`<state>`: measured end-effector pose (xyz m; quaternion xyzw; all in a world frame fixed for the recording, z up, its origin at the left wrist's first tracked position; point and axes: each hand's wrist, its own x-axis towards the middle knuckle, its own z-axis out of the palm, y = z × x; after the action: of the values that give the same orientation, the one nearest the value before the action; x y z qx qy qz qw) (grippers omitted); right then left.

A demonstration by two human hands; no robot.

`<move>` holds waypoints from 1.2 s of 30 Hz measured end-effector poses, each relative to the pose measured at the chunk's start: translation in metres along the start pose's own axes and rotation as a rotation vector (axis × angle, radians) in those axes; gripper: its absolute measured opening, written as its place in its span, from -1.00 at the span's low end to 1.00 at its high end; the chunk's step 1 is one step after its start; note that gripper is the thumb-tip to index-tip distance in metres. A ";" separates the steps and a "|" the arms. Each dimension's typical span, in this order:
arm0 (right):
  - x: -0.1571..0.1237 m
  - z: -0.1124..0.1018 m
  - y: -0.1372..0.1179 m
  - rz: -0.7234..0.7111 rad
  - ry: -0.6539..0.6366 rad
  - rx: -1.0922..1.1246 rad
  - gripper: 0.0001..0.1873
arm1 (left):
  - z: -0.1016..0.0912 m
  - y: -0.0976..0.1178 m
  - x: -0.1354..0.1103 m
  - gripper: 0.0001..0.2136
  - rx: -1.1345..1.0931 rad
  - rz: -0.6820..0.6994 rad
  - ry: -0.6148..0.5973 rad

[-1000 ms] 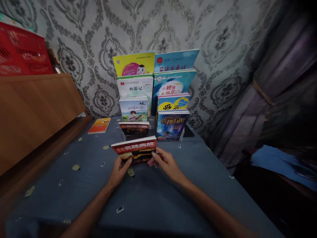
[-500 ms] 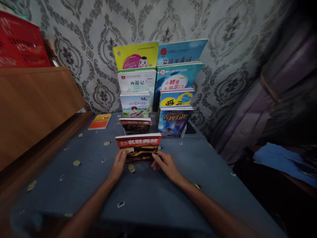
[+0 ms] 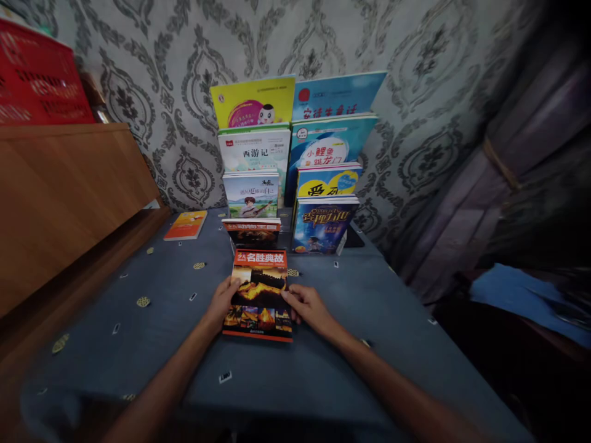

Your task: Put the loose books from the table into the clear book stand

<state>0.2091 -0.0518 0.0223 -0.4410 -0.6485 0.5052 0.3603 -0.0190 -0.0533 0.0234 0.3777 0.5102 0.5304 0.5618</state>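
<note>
Two hands are in view, both on one book. The left hand (image 3: 223, 301) is half closed at the 9 o'clock edge of the red-topped book (image 3: 260, 294), thumb laid over the cover and fingers tucked under or against the edge. The right hand (image 3: 307, 307) grips the 3 o'clock edge in like manner, fingers curled and fingertips on the cover margin. The book lies cover up and square to the viewer, near the middle of the blue-clothed table (image 3: 378, 320); whether it rests fully on the cloth or is held just clear cannot be told. At 12 o'clock from it, just beyond its top edge, books stand in tiers against the patterned wall, in two columns: the left column (image 3: 252, 184) counts four, the right column (image 3: 325, 178) counts four, eight standing in all. One orange book (image 3: 185, 224) lies flat on the cloth at 10 o'clock, well apart from the hands. Total books counted: ten. At 9 o'clock stands one wooden cabinet (image 3: 64, 197) with one red crate (image 3: 39, 83) on top. At 3 o'clock hangs one tied curtain (image 3: 521, 154), with one blue cloth (image 3: 517, 295) lying below it.
</note>
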 end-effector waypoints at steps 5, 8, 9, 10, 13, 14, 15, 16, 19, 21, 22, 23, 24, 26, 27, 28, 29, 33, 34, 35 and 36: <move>0.004 -0.005 0.001 0.091 -0.025 0.026 -0.40 | -0.006 -0.013 0.006 -0.35 0.098 0.020 -0.027; 0.003 -0.008 -0.004 0.165 -0.053 0.052 -0.41 | -0.009 -0.019 0.008 -0.29 0.176 0.068 -0.051; 0.002 -0.009 -0.005 0.190 -0.063 0.058 -0.42 | -0.010 -0.020 0.009 -0.30 0.205 0.092 -0.065; 0.001 -0.011 -0.006 0.217 -0.075 0.061 -0.43 | -0.011 -0.020 0.009 -0.32 0.238 0.112 -0.080; -0.001 -0.015 -0.009 0.291 -0.115 0.055 -0.46 | -0.016 -0.014 0.008 -0.39 0.408 0.140 -0.106; -0.001 -0.017 -0.010 0.306 -0.126 0.051 -0.47 | -0.017 -0.010 0.008 -0.44 0.493 0.153 -0.106; -0.001 -0.018 -0.010 0.317 -0.134 0.046 -0.48 | -0.017 -0.006 0.006 -0.50 0.593 0.178 -0.101; -0.001 -0.018 -0.011 0.325 -0.141 0.042 -0.49 | -0.017 -0.002 0.005 -0.57 0.712 0.213 -0.086; 0.000 -0.019 -0.011 0.344 -0.154 0.020 -0.53 | -0.010 0.013 -0.003 -0.70 1.167 0.294 -0.005; 0.000 -0.019 -0.011 0.341 -0.152 -0.003 -0.55 | -0.001 0.023 -0.007 -0.71 1.440 0.298 0.033; 0.000 -0.018 -0.011 0.337 -0.150 -0.015 -0.56 | 0.004 0.028 -0.008 -0.71 1.532 0.307 0.034; 0.000 -0.018 -0.011 0.335 -0.150 -0.027 -0.57 | 0.008 0.031 -0.008 -0.71 1.592 0.334 0.025; 0.000 -0.019 -0.011 0.334 -0.149 -0.040 -0.58 | 0.011 0.033 -0.006 -0.71 1.624 0.377 0.009; 0.000 -0.020 -0.010 0.340 -0.152 -0.077 -0.60 | 0.016 0.035 0.001 -0.71 1.646 0.470 -0.033; 0.000 -0.021 -0.009 0.333 -0.150 -0.103 -0.61 | 0.017 0.034 0.005 -0.71 1.647 0.501 -0.056; 0.000 -0.022 -0.008 0.312 -0.142 -0.136 -0.61 | 0.018 0.031 0.010 -0.70 1.645 0.518 -0.074; 0.000 -0.023 -0.007 0.278 -0.120 -0.181 -0.61 | 0.018 0.028 0.015 -0.69 1.641 0.529 -0.084; -0.002 -0.024 -0.005 0.039 0.082 -0.513 -0.60 | 0.016 0.014 0.026 -0.66 1.629 0.587 -0.051; -0.002 -0.023 -0.005 -0.012 0.131 -0.612 -0.64 | 0.015 0.011 0.027 -0.65 1.633 0.603 -0.042; -0.001 -0.020 -0.006 -0.057 0.163 -0.695 -0.69 | 0.015 0.009 0.028 -0.65 1.638 0.616 -0.035; 0.000 -0.016 -0.008 -0.103 0.174 -0.756 -0.74 | 0.014 0.007 0.028 -0.64 1.645 0.626 -0.031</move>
<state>0.2225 -0.0470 0.0335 -0.5507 -0.7772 0.1725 0.2509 -0.0088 -0.0236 0.0280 0.7924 0.5958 0.1193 -0.0528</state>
